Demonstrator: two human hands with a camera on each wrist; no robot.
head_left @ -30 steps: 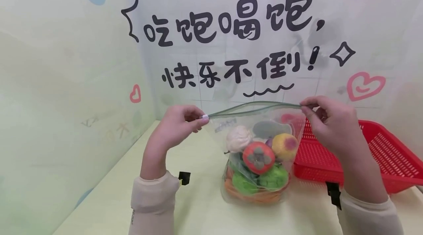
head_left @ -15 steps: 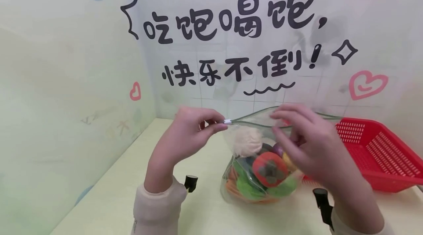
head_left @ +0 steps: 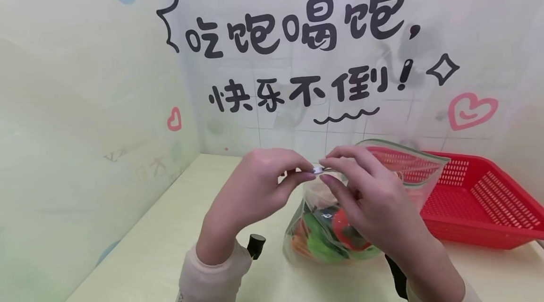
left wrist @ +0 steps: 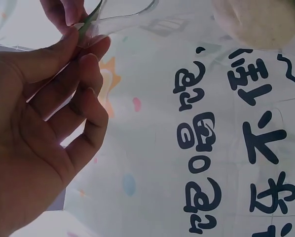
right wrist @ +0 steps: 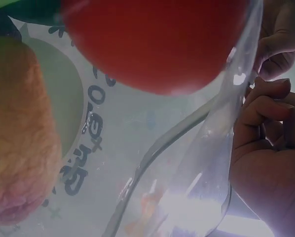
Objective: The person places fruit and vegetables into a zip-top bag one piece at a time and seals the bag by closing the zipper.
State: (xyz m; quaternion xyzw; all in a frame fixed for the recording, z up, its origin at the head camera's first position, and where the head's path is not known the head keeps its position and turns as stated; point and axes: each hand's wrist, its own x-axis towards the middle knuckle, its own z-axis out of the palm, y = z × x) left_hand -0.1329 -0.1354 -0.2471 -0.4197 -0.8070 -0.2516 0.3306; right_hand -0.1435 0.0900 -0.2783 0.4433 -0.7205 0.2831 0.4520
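A clear slider zip bag [head_left: 293, 247] stands on the table, filled with produce. Its green zip strip [head_left: 425, 155] gapes on the right. At the bag's upper left, my left hand [head_left: 263, 181] pinches the edge by the white slider [head_left: 318, 170]. My right hand [head_left: 376, 193] pinches the strip right beside it, fingertips meeting the left ones. Through the plastic show a red persimmon [head_left: 345, 226], green leafy vegetables [head_left: 320, 243] and orange pieces [head_left: 299, 243]. A white bulb [left wrist: 258, 22] appears in the left wrist view, a yellowish fruit [right wrist: 19, 143] in the right wrist view.
A red perforated basket [head_left: 488, 233] stands on the right, partly behind the bag. The pale table [head_left: 178, 226] meets a printed wall covering [head_left: 255, 71] with black lettering at the back and left.
My left hand has moved right, staying at the slider. My right hand let go of the bag's right corner and came left to the slider. The bag's top shifted right.
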